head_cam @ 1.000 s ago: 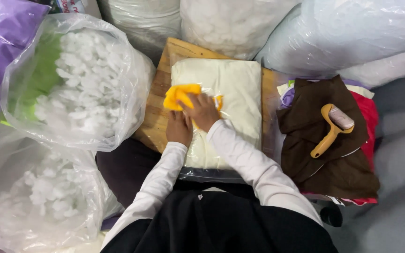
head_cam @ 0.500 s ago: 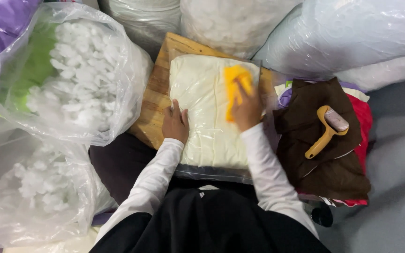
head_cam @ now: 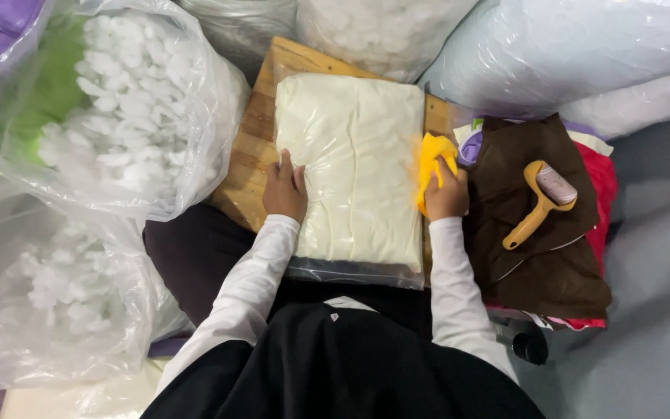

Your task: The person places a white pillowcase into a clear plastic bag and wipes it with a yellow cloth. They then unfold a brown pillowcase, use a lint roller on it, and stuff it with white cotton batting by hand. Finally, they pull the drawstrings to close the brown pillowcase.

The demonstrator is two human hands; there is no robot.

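Hands: left hand (head_cam: 284,188) flat on bagged cloth (head_cam: 354,167), right hand (head_cam: 447,194) clutching yellow rag (head_cam: 433,159).

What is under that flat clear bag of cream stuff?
A wooden board lies under the clear bag; its left side and top corners show. The left hand presses the bag. What is beneath the board cannot be seen.

Big clear bags (head_cam: 110,116) crowd the wooden board (head_cam: 253,147) left and behind; brown cloth (head_cam: 537,233) right

Glossy clear plastic pouch (head_cam: 354,174); yellow cloth (head_cam: 433,164); rough wood board (head_cam: 251,151); matt brown fabric (head_cam: 540,248).
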